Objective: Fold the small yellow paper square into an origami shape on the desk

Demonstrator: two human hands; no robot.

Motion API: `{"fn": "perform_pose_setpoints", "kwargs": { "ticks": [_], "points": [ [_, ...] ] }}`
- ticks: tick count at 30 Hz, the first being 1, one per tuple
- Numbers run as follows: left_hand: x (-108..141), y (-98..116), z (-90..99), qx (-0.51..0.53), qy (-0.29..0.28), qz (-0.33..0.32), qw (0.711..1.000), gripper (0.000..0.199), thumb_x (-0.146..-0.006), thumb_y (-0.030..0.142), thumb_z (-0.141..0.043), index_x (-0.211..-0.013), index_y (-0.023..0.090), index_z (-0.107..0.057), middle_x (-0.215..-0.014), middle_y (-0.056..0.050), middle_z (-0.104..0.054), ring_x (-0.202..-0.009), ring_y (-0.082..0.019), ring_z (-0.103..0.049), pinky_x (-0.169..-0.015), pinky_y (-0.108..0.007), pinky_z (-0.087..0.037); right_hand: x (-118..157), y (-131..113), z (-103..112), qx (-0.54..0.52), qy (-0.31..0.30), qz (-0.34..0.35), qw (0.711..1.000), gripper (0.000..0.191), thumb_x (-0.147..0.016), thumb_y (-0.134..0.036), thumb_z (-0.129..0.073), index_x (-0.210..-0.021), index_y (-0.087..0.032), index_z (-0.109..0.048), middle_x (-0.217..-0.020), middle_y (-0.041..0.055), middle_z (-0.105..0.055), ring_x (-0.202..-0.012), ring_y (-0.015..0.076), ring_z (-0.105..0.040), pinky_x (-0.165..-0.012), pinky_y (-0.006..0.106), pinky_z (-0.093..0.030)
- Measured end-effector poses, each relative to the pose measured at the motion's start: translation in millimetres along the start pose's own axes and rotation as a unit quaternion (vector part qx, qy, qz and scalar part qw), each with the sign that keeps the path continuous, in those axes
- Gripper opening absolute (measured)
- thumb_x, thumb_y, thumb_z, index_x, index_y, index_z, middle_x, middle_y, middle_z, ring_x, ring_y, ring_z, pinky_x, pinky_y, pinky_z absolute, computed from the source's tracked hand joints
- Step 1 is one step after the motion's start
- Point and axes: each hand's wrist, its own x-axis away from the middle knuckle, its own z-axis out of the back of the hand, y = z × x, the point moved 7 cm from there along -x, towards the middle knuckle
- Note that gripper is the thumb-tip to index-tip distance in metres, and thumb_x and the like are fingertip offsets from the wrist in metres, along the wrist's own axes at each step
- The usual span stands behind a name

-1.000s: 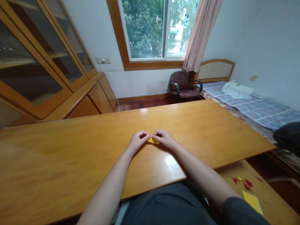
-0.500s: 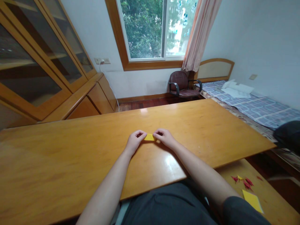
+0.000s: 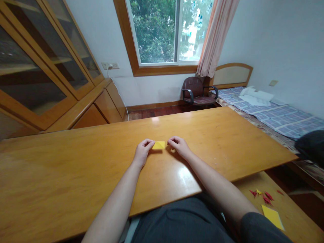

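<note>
A small yellow folded paper [image 3: 159, 145] is held just above the wooden table [image 3: 83, 162], with a crease showing across it. My left hand [image 3: 143, 151] pinches its left end between thumb and fingers. Just off the paper's right end is my right hand [image 3: 179, 147], a small gap between them. The right thumb and fingertips are drawn together, and whether anything tiny is between them cannot be made out.
On a lower surface at the right lie red and yellow folded paper pieces [image 3: 267, 198] and a yellow paper stack [image 3: 272, 217]. Beyond the table stand a chair [image 3: 196, 91], a bed [image 3: 278, 118] and a cabinet [image 3: 86, 111].
My right hand has let go of the paper's right end and moved slightly right. My left hand has shifted a little left and away from me with the paper.
</note>
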Motion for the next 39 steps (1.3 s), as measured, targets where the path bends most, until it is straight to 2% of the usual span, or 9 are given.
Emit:
{"fn": "perform_pose_setpoints", "kwargs": {
  "ticks": [4,8,14,20,26,30,39],
  "points": [
    [-0.9,-3.4,-2.5,0.027,-0.019,0.009,0.999,0.023,-0.073,0.038,-0.072,-0.074,0.016,-0.066,-0.071,0.001,-0.063,-0.067,-0.013,-0.053,-0.066,-0.022,-0.041,2.5,-4.3,-12.6,0.037,-0.064,0.014,0.997,0.028,-0.08,-0.042,-0.063,-0.083,-0.014,-0.069,-0.073,0.0032,-0.068,-0.064,0.0138,-0.059,-0.062,0.024,-0.044],
    [-1.3,-3.6,-3.0,0.037,-0.022,0.018,0.999,0.023,-0.073,0.039,-0.072,-0.076,0.016,-0.067,-0.071,0.001,-0.063,-0.066,-0.012,-0.053,-0.064,-0.022,-0.04,4.4,-3.5,-19.7,0.113,-0.104,0.022,0.988,0.026,-0.081,-0.038,-0.064,-0.076,-0.014,-0.071,-0.07,0.0032,-0.068,-0.064,0.0143,-0.058,-0.06,0.024,-0.042],
    [-1.2,-1.7,-5.9,0.003,-0.042,0.023,0.999,0.025,-0.073,0.039,-0.071,-0.075,0.015,-0.066,-0.066,0.001,-0.059,-0.061,-0.012,-0.05,-0.06,-0.022,-0.039,3.3,-6.1,-10.9,0.038,-0.069,0.023,0.997,0.026,-0.081,-0.039,-0.063,-0.077,-0.014,-0.07,-0.076,0.0043,-0.07,-0.07,0.0154,-0.061,-0.068,0.026,-0.045],
    [2.7,6.0,-12.6,-0.029,-0.074,0.012,0.997,0.023,-0.074,0.039,-0.068,-0.073,0.016,-0.064,-0.067,0.001,-0.06,-0.063,-0.013,-0.053,-0.062,-0.023,-0.041,3.0,-2.0,-6.4,-0.009,-0.045,0.008,0.999,0.028,-0.081,-0.043,-0.063,-0.079,-0.015,-0.066,-0.071,0.002,-0.066,-0.06,0.012,-0.055,-0.057,0.023,-0.042],
    [6.4,10.2,-22.0,-0.079,-0.114,0.007,0.99,0.025,-0.074,0.04,-0.068,-0.078,0.015,-0.066,-0.072,-0.001,-0.064,-0.067,-0.015,-0.056,-0.065,-0.025,-0.043,3.3,-2.7,-10.1,0.034,-0.058,0.033,0.997,0.023,-0.081,-0.038,-0.064,-0.077,-0.015,-0.066,-0.072,0.0022,-0.067,-0.064,0.0132,-0.059,-0.063,0.024,-0.045],
    [5.2,8.1,-20.7,-0.09,-0.109,0.006,0.99,0.025,-0.074,0.041,-0.067,-0.076,0.015,-0.067,-0.074,-0.002,-0.065,-0.07,-0.016,-0.057,-0.068,-0.025,-0.044,4.7,-6.4,-13.2,0.077,-0.07,0.042,0.994,0.021,-0.08,-0.035,-0.064,-0.078,-0.015,-0.067,-0.071,0.0021,-0.067,-0.065,0.0135,-0.059,-0.063,0.024,-0.045],
    [5.4,11.9,-15.2,-0.08,-0.084,0.01,0.993,0.026,-0.073,0.042,-0.068,-0.074,0.015,-0.066,-0.072,-0.001,-0.064,-0.069,-0.016,-0.056,-0.067,-0.025,-0.043,4.7,-7.0,-16.1,0.101,-0.083,0.022,0.991,0.019,-0.079,-0.033,-0.067,-0.082,-0.014,-0.071,-0.073,0.0029,-0.069,-0.065,0.0141,-0.059,-0.062,0.024,-0.045]
  ]
}}
